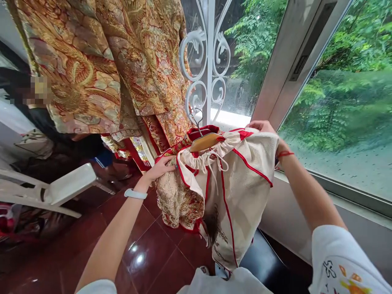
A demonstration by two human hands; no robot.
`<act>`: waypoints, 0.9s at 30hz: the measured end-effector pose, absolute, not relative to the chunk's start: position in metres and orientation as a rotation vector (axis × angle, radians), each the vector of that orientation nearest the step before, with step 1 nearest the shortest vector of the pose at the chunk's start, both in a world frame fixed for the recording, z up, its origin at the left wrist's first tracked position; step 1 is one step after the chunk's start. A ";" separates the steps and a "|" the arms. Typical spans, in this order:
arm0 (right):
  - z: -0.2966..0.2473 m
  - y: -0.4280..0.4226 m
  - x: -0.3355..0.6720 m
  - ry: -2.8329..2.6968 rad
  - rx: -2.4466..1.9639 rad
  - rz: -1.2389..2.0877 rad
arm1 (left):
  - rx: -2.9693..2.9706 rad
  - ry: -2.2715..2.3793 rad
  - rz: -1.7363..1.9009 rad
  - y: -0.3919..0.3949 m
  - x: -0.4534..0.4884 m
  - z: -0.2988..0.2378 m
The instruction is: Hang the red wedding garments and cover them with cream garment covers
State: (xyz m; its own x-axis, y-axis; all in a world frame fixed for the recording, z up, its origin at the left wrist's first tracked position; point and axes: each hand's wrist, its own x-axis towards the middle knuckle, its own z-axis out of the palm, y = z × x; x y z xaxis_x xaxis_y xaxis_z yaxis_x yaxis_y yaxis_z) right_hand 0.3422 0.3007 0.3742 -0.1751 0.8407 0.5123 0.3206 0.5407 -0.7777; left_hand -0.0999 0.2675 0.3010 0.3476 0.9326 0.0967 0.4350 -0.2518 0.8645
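A cream garment (245, 204) with red piping, a gathered drawstring neckline and gold embroidery hangs in front of me, its pale inner side partly turned out. A wooden hanger (206, 141) with a metal hook sits in its top, beside a white scrolled metal frame. My left hand (161, 168) grips the garment's left edge, fingers closed on the fabric near the red trim. At the upper right, my right hand (265, 130) is closed on the opposite shoulder; part of it is hidden behind the cloth.
Large gold and red embroidered robes (101, 65) hang at upper left. The white scrolled frame (210, 61) stands before a wet window (343, 118). A white chair (72, 183) is at left, with a person in dark clothes (18, 90) behind. Dark red tiles (153, 249) cover the floor.
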 end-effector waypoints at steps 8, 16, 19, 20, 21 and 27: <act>0.427 0.257 0.339 -1.970 -1.077 -0.373 | 2.192 1.414 1.081 0.233 -0.076 0.300; 0.352 0.257 0.349 -1.739 -1.145 0.194 | 3.151 0.961 1.145 0.205 0.088 0.346; 0.332 0.256 0.363 -1.742 -1.078 0.455 | 3.304 0.897 0.965 0.228 0.138 0.344; 0.325 0.254 0.368 -1.761 -1.079 0.461 | 3.326 0.947 0.939 0.235 0.145 0.339; 0.317 0.253 0.371 -1.790 -1.100 0.408 | 3.346 0.999 0.913 0.242 0.149 0.335; 0.323 0.241 0.349 -1.733 -1.250 -0.362 | 3.530 1.047 0.826 0.258 0.144 0.319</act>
State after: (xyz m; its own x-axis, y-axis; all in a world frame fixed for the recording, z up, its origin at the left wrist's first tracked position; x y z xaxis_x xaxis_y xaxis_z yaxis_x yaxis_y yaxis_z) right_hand 0.3487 0.2411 0.3235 -0.0420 0.5821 0.8120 0.8587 0.4365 -0.2685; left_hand 0.1445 0.2577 0.3193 0.7744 0.3397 0.5338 0.5982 -0.6679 -0.4428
